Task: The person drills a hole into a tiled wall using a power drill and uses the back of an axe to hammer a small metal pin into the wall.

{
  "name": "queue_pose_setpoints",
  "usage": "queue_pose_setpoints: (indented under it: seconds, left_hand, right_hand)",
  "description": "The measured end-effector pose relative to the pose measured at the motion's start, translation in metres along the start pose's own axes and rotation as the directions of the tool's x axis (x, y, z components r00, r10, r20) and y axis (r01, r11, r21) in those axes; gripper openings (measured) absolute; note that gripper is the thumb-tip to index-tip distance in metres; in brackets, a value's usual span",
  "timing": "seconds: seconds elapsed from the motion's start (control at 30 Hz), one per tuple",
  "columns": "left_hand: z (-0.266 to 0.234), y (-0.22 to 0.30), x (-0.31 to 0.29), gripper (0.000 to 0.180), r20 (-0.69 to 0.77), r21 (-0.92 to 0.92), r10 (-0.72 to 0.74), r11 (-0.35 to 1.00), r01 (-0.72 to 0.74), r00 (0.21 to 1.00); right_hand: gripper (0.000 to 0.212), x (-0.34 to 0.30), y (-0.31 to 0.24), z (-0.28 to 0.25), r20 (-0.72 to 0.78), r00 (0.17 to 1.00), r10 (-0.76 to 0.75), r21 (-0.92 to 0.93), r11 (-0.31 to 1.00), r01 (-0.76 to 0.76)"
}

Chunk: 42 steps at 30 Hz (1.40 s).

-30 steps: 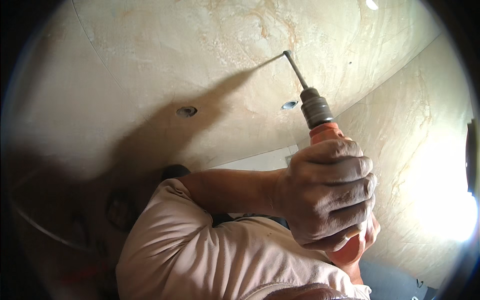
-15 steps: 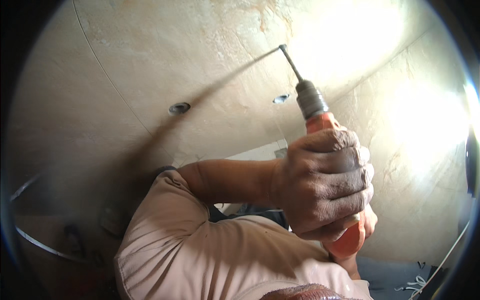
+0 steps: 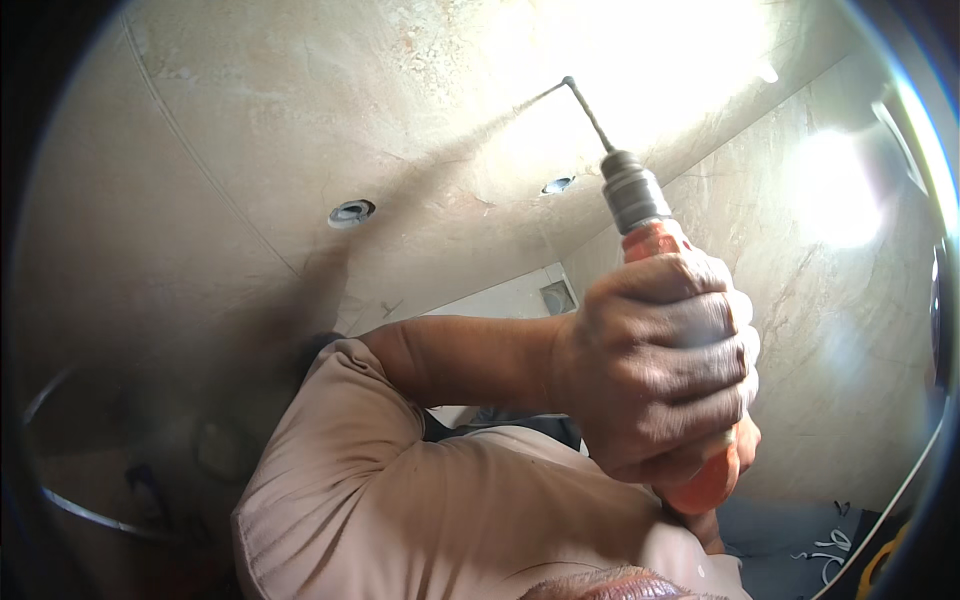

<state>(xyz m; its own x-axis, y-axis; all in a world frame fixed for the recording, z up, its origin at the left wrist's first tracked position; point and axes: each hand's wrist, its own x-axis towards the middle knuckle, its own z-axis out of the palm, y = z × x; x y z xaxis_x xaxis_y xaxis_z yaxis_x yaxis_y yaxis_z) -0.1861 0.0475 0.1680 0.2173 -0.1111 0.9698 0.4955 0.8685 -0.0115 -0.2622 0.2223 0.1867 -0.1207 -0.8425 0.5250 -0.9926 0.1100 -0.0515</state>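
Observation:
An orange power drill (image 3: 655,238) with a dark metal chuck (image 3: 634,195) points up at a beige, marble-patterned ceiling (image 3: 270,110). Its long thin bit (image 3: 590,115) meets its own shadow at the tip, so it looks to be at the surface. My left hand (image 3: 660,370) is wrapped tightly round the drill's body, back of the hand toward the view. Behind and below it, my right hand (image 3: 749,445) shows only in part, closed about the lower end of the drill. Most of its fingers are hidden.
Two round openings (image 3: 352,213) (image 3: 558,185) sit in the ceiling. A bright glare washes over the upper right. A patterned wall (image 3: 780,290) rises on the right, with a pale cord (image 3: 900,500) along the rim. A squarish vent-like opening (image 3: 558,297) lies farther back.
The drill and both hands have shifted slightly right in the picture, with the bit tip a little higher. The view has tilted slightly, and a yellow object now shows at lower right.

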Motion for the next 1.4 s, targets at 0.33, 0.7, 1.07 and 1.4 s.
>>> queue_pose_setpoints:
  seconds: [0.33,0.7,1.07,1.4]
  left_hand:
    - [0.005,0.003,-0.001,0.031,-0.052,0.084,0.058,0.995,-0.053,0.997]
    - [0.007,-0.007,-0.001,0.032,0.007,0.040,0.044,0.998,-0.044,0.999]
    - [0.022,-0.031,0.008,0.030,0.027,0.046,0.023,0.999,-0.024,0.999]
    - [0.041,-0.044,0.017,0.031,0.017,0.069,0.010,0.998,-0.011,1.000]
  right_hand:
    - [0.024,-0.034,0.059,0.029,-0.170,0.958,-0.230,0.118,0.961,0.251]
    - [0.012,-0.037,0.086,0.031,-0.146,0.957,-0.250,0.116,0.957,0.268]
    - [0.012,0.018,0.065,0.028,-0.327,0.890,-0.319,0.079,0.929,0.363]
    - [0.014,0.035,0.072,0.006,-0.151,0.981,-0.125,0.180,0.972,0.151]
